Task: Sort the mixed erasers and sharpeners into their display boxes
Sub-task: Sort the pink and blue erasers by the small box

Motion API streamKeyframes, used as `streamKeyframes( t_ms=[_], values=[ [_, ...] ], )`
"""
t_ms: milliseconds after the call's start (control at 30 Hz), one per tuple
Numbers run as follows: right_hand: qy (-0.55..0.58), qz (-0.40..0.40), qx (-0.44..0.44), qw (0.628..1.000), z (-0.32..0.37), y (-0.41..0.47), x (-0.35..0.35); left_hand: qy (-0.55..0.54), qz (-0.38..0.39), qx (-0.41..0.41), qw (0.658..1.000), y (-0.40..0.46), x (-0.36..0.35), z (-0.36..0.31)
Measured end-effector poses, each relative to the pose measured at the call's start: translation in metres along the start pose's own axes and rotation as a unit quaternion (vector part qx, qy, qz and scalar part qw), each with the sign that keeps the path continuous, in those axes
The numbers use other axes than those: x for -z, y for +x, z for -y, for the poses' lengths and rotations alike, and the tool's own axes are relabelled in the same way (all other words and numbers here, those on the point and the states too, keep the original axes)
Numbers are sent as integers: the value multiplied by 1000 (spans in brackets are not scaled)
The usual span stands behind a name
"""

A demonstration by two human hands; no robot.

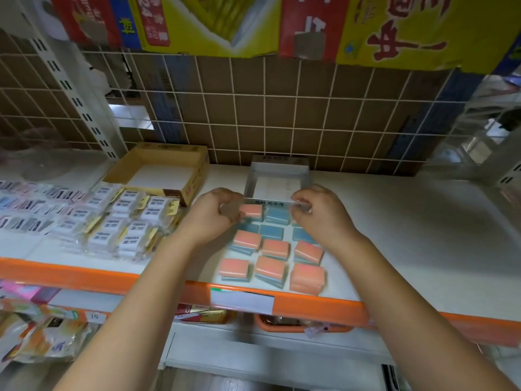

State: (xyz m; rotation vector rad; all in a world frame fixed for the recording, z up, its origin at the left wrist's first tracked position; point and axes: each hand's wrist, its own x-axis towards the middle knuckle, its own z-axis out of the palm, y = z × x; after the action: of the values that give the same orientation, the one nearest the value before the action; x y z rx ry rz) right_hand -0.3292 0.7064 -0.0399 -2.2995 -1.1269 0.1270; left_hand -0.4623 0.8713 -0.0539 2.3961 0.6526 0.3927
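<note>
A: Both hands are up at the white display box (pixel 277 172) in the middle of the shelf (pixel 408 221). The left hand (pixel 215 213) has its fingers curled round a pink eraser (pixel 251 211), right at the box's front lip.

B: And the right hand (pixel 315 208) pinches that front lip, the labelled strip (pixel 270 203), between thumb and fingertips. The box itself shows only its pale floor; whether anything lies inside, I cannot tell.

A: Just in front of the box, the pink and blue erasers (pixel 272 246) lie in loose rows between the two wrists, some stacked pink over blue, reaching down to the orange shelf edge (pixel 84 273).

B: Off to the left, a brown cardboard box (pixel 194 176) stands open against the wire grid (pixel 282 108), and in front of it a spread of white wrapped erasers (pixel 124 221) with dark print and yellow tags.

A: Further left, more small packets (pixel 31 204), too blurred to name. Below the shelf, bagged goods (pixel 48 334) and an orange tray (pixel 282 327).
</note>
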Motion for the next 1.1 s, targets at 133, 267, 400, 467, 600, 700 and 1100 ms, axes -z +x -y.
streamKeyframes(
  t_ms=[133,267,400,467,600,700,1100],
  values=[
    [-28,15,62,998,50,6,-6,57,-50,-41,996,-18,34,6],
    [-85,33,111,990,117,9,-34,111,-95,-75,986,-52,85,34],
    [-104,42,158,981,187,3,-81,192,-100,-77,973,-100,141,83],
    [-100,52,166,980,223,-2,-106,220,-96,-64,969,-127,169,111],
    [-86,64,181,978,291,-11,-152,251,-99,-24,963,-172,224,168],
    [-74,78,193,975,341,-13,-180,260,-112,11,959,-198,261,207],
    [-37,71,269,960,503,38,-283,251,-183,103,945,-230,378,353]
  ],
)
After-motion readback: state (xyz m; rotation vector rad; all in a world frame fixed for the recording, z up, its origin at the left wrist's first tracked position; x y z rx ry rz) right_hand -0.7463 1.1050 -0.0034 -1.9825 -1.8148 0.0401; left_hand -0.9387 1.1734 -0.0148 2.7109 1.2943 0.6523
